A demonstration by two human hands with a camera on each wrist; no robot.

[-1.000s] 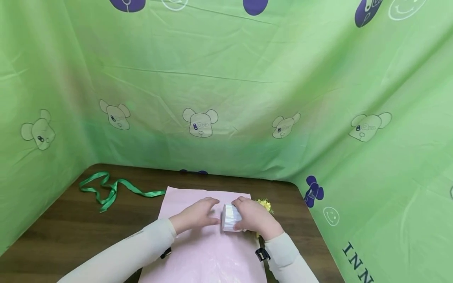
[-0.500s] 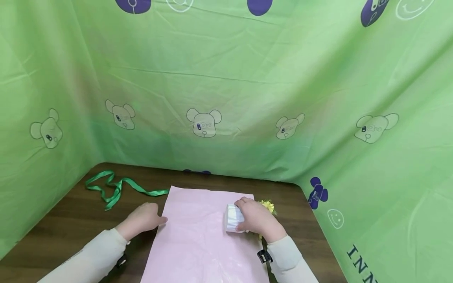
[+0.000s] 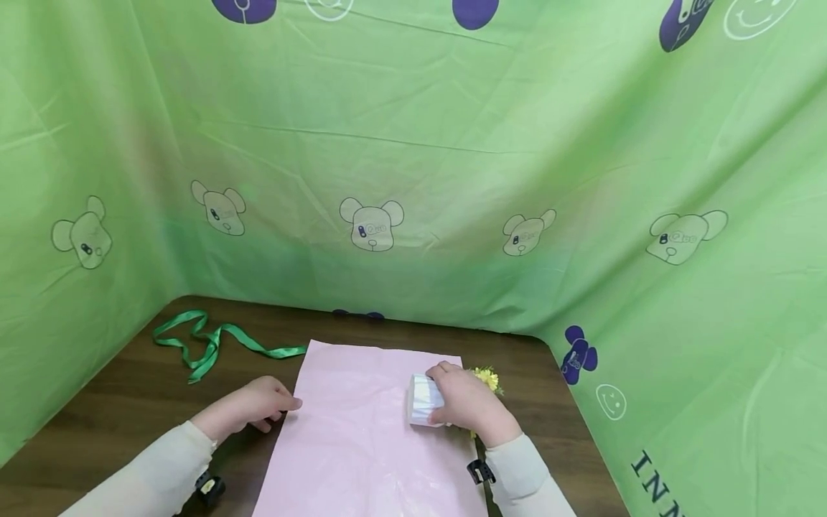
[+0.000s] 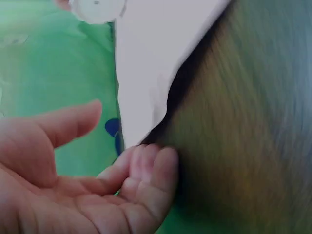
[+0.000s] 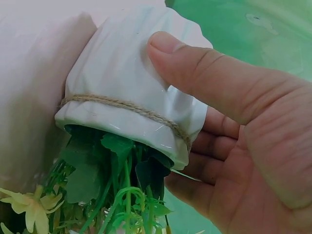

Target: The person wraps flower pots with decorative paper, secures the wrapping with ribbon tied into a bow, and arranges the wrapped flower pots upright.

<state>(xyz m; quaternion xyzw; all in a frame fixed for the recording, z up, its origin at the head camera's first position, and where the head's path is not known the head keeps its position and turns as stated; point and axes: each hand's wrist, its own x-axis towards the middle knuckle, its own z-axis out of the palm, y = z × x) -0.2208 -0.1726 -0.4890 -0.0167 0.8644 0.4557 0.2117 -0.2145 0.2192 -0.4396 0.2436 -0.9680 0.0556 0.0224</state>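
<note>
A white ribbed flower pot [image 3: 423, 400] lies on its side on a sheet of pink wrapping paper [image 3: 362, 445]. My right hand [image 3: 474, 402] grips it, thumb on one side and fingers round the other. In the right wrist view, twine [image 5: 126, 105] circles the pot near its mouth, and green leaves [image 5: 87, 170] and yellow flowers [image 5: 31, 209] come out of it. At the paper's left edge is my left hand [image 3: 252, 403]. The left wrist view has its fingers [image 4: 163, 170] bent by the paper's edge, with the thumb held apart.
A green ribbon [image 3: 209, 345] lies loosely curled on the dark wooden table [image 3: 123, 409], left of the paper. Green printed cloth [image 3: 413, 165] hangs behind the table and along both sides.
My left hand has left the space beside the pot and moved left to the paper's edge, where its fingers have since bent. The right hand keeps its grip on the pot.
</note>
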